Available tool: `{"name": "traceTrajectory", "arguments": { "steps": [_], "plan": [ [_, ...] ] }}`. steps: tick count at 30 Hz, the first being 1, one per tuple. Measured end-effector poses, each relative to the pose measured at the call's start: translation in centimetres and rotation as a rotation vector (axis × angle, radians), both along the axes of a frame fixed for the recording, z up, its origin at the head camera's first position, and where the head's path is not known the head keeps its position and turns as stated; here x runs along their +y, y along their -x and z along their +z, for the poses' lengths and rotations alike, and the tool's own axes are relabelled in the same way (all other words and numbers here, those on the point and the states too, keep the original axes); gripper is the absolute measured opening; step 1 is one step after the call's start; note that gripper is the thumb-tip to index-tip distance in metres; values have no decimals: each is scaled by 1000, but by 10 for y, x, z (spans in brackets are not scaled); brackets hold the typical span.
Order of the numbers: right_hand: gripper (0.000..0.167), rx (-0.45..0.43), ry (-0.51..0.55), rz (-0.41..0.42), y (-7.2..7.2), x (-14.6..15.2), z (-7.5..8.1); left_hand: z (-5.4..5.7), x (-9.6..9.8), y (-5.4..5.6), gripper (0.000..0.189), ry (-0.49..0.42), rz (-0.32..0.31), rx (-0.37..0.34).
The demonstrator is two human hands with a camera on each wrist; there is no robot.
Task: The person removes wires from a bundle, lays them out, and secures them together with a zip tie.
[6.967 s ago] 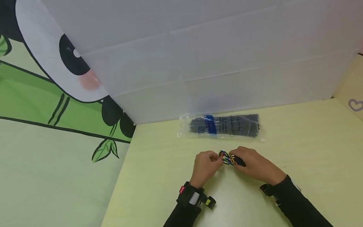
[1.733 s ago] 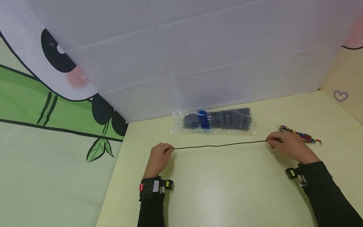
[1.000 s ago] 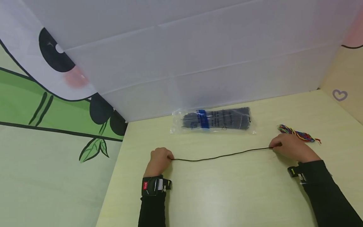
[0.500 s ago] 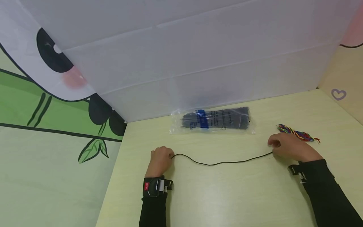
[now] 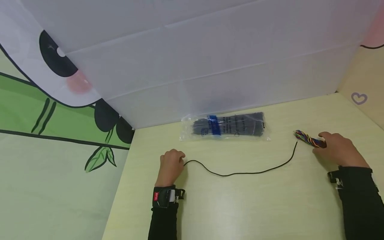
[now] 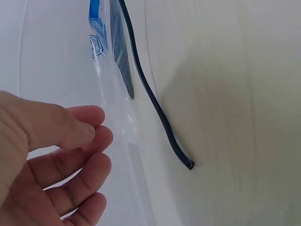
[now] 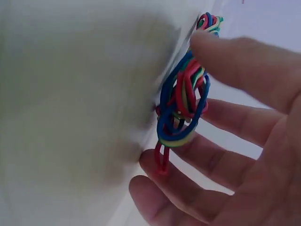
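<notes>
A thin black cord [image 5: 234,174] lies in a loose wave across the table. Its left end [image 6: 188,162] rests on the tabletop close to my left hand [image 5: 171,168], whose fingers curl loosely in the left wrist view and hold nothing. Over on the right, my right hand [image 5: 342,150] has thumb and fingers around a twisted bundle of coloured cords [image 5: 309,138]. Red, blue, green and yellow loops of this bundle [image 7: 181,103] show between the thumb and fingers in the right wrist view. The black cord's right end sits just left of the bundle.
A clear plastic bag [image 5: 228,126] of dark thin strips with a blue band lies at the back of the table [image 5: 210,206]. Behind it rises a pale wall covering [image 5: 210,66] with a cartoon print; a side wall [image 5: 367,83] stands at right.
The black cord, earlier stretched between both hands, now lies slack on the table. My left hand has let it go. My right hand left it and moved right to the coloured bundle.
</notes>
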State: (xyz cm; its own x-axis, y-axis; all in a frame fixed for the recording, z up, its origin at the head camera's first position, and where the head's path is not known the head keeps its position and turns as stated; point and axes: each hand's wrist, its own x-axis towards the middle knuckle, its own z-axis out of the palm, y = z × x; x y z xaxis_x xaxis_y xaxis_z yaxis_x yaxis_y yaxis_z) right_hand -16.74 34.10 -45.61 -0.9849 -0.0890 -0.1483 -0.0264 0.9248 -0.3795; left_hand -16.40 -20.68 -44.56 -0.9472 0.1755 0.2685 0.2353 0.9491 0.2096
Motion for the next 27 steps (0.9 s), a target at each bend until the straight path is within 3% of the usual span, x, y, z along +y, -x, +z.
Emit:
{"name": "traceTrajectory", "arguments": {
  "steps": [2, 5, 10, 14, 17, 22, 27],
  "plan": [
    [66, 21, -8, 1, 0, -1, -1, 0, 1, 0, 24, 0, -9, 14],
    [49, 59, -12, -6, 0, -5, -1, -1, 2, 0, 25, -5, -23, 27],
    [31, 144, 65, -65, -2, -16, 4, -4, 8, 0, 21, -53, -24, 59],
    [30, 170, 177, 6, -4, -44, 22, -3, 25, -2, 16, -218, -35, 99],
    [26, 156, 255, 125, -10, -84, 37, 1, 46, -6, 14, -401, -113, 90],
    [20, 147, 339, 351, -21, -149, 43, 6, 79, -14, 19, -644, -286, -61],
    [24, 155, 346, 463, -28, -180, 36, 6, 94, -19, 30, -777, -318, -229]
  ]
}}
